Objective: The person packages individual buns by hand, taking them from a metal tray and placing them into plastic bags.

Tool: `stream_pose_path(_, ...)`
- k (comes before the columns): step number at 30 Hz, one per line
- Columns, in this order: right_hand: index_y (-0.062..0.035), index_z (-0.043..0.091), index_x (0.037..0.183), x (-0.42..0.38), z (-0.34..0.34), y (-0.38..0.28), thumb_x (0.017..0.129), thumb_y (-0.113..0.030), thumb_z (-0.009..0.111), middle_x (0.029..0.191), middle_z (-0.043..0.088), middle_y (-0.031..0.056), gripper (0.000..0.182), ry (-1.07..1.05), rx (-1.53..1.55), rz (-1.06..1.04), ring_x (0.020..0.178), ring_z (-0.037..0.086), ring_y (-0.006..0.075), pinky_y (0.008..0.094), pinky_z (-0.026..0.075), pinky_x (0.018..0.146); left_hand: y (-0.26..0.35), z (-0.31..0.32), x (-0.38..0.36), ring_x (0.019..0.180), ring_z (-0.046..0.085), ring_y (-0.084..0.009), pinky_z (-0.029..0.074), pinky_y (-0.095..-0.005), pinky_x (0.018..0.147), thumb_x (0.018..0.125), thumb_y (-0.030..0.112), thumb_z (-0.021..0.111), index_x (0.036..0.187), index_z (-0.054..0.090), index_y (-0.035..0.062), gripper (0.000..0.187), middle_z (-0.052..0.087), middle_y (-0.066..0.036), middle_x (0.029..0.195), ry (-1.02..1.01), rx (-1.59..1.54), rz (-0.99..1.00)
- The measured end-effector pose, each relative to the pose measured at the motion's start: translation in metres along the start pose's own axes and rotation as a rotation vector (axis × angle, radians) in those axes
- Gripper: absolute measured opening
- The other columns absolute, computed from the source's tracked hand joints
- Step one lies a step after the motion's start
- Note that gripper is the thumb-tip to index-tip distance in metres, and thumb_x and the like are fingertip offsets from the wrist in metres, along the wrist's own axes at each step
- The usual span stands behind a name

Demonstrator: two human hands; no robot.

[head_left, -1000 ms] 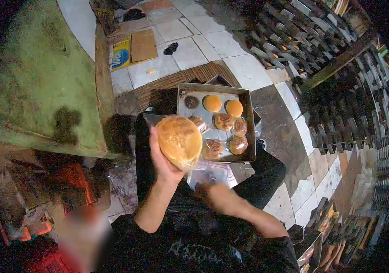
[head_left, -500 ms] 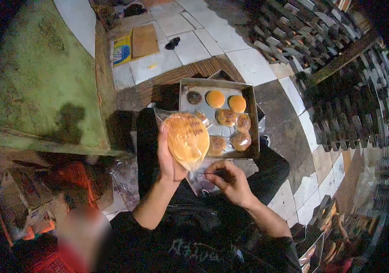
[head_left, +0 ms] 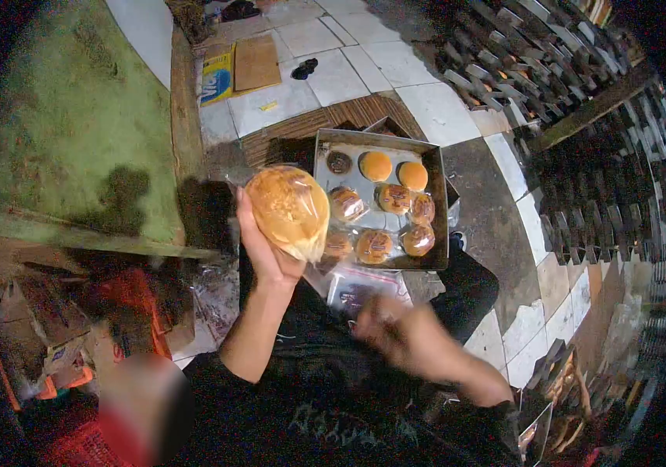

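Note:
My left hand (head_left: 274,265) is wrapped round the side of a large golden bun (head_left: 288,208) in a clear plastic bag, held up to the left of the tray. My right hand (head_left: 411,335) is smeared by motion over my lap, apart from the bun, so its fingers cannot be made out. Just beyond it lies a flat packet of clear plastic bags (head_left: 352,288). The metal tray (head_left: 443,210) in front of me bears several smaller buns, some in shiny wrap, such as a wrapped bun (head_left: 374,247) and a plain bun (head_left: 376,166).
A small round dark cup-like thing (head_left: 338,162) sits in the tray's far left corner. At left is a green panel (head_left: 76,132). Stacked metal trays or tins (head_left: 582,171) stand at right. Flattened cardboard (head_left: 257,64) and a yellow-blue packet (head_left: 217,76) lie on the tiled floor.
The bagged bun in my left hand has moved left and turned slightly. My right hand has drawn away from the bag's lower end, toward me. More of the tray's near buns show.

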State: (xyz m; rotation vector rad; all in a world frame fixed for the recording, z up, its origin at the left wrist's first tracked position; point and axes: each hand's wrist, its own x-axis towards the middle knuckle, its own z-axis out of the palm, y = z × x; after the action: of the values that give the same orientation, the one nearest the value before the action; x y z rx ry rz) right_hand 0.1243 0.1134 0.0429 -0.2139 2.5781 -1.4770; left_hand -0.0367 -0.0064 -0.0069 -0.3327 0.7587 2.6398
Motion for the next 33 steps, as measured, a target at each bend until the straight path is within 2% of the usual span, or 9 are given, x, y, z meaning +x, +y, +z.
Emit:
stream_pose_path(1,-0.0016,0.052,0.092,0.011,-0.01,0.006,0.075,-0.002,0.057,0.08,0.055,0.0126,0.018,0.356,-0.16,0.066,0.079,0.055,0.0324,0.0366,0.044,0.076,-0.001,0.003,-0.006,0.096,0.055,-0.0262,0.047,-0.0417,0.081,0.083,0.051,0.04,0.112,0.047,0.0068,0.053,0.055,-0.012,0.106,0.001,0.0,-0.003)
stream_pose_path(7,-0.0014,0.049,0.091,0.02,0.016,0.049,0.074,0.003,0.055,0.094,0.051,0.0177,0.018,0.208,0.575,0.196,0.088,0.052,0.0313,0.0348,0.044,0.076,-0.009,0.01,-0.029,0.1,0.054,-0.0269,0.044,-0.0414,0.086,0.085,0.052,0.035,0.118,0.043,0.0065,0.057,0.053,-0.013,0.111,-0.193,0.052,-0.062)
stream_pose_path(11,0.0,0.048,0.091,0.017,0.017,0.037,0.078,0.001,0.052,0.084,0.051,0.0164,0.014,0.226,-0.429,0.007,0.082,0.054,0.0305,0.0329,0.044,0.071,-0.014,0.003,-0.023,0.097,0.055,-0.0248,0.045,-0.04,0.083,0.085,0.05,0.037,0.111,0.049,0.0071,0.052,0.056,-0.011,0.106,-0.093,0.017,-0.086)
stream_pose_path(13,-0.0024,0.053,0.091,0.017,0.019,0.038,0.082,-0.01,0.05,0.082,0.053,0.0137,0.012,-0.587,-0.475,0.14,0.085,0.054,0.0268,0.0351,0.044,0.07,-0.022,-0.007,-0.011,0.095,0.056,-0.0256,0.045,-0.04,0.083,0.084,0.05,0.039,0.108,0.05,0.0072,0.051,0.057,-0.011,0.104,-0.073,0.01,-0.087)
stream_pose_path(18,-0.0052,0.058,0.089,-0.007,-0.015,-0.012,0.082,-0.014,0.054,0.088,0.059,0.0069,0.012,-0.661,0.194,0.098,0.083,0.056,0.0151,0.0293,0.045,0.072,0.002,-0.021,0.014,0.094,0.056,-0.0268,0.046,-0.0404,0.082,0.085,0.048,0.04,0.105,0.051,0.0074,0.047,0.057,-0.011,0.102,0.055,-0.054,0.041)
stream_pose_path(20,-0.0033,0.055,0.095,0.008,-0.016,0.018,0.08,-0.013,0.059,0.088,0.058,0.0075,0.018,0.232,0.2,0.237,0.085,0.056,0.0165,0.03,0.044,0.076,-0.001,-0.007,-0.002,0.095,0.056,-0.026,0.046,-0.0406,0.082,0.086,0.046,0.039,0.107,0.05,0.0078,0.045,0.057,-0.011,0.104,0.048,-0.029,0.038)
stream_pose_path(27,-0.0009,0.051,0.092,0.036,0.023,0.045,0.08,-0.009,0.059,0.09,0.057,0.0072,0.017,0.253,0.419,0.154,0.082,0.057,0.0166,0.0292,0.046,0.073,0.003,0.006,-0.021,0.096,0.055,-0.025,0.045,-0.0394,0.084,0.085,0.048,0.039,0.112,0.046,0.0052,0.051,0.054,-0.012,0.107,-0.01,0.011,0.039)
stream_pose_path(30,-0.002,0.049,0.091,0.035,0.033,0.049,0.075,-0.01,0.061,0.082,0.055,0.0193,0.021,0.281,-0.399,-0.053,0.072,0.056,0.0366,0.0413,0.046,0.059,0.0,-0.001,-0.02,0.095,0.056,-0.0247,0.046,-0.0393,0.083,0.085,0.047,0.038,0.109,0.048,0.0056,0.049,0.056,-0.011,0.105,-0.041,-0.003,0.016)
stream_pose_path(33,-0.0022,0.048,0.091,0.031,0.044,0.044,0.08,-0.016,0.056,0.077,0.057,0.0204,0.02,0.007,-0.314,0.139,0.066,0.056,0.0386,0.0441,0.046,0.056,-0.011,-0.015,-0.016,0.093,0.056,-0.0237,0.046,-0.0386,0.082,0.086,0.045,0.039,0.108,0.05,0.0072,0.046,0.057,-0.009,0.105,-0.089,-0.02,-0.036)
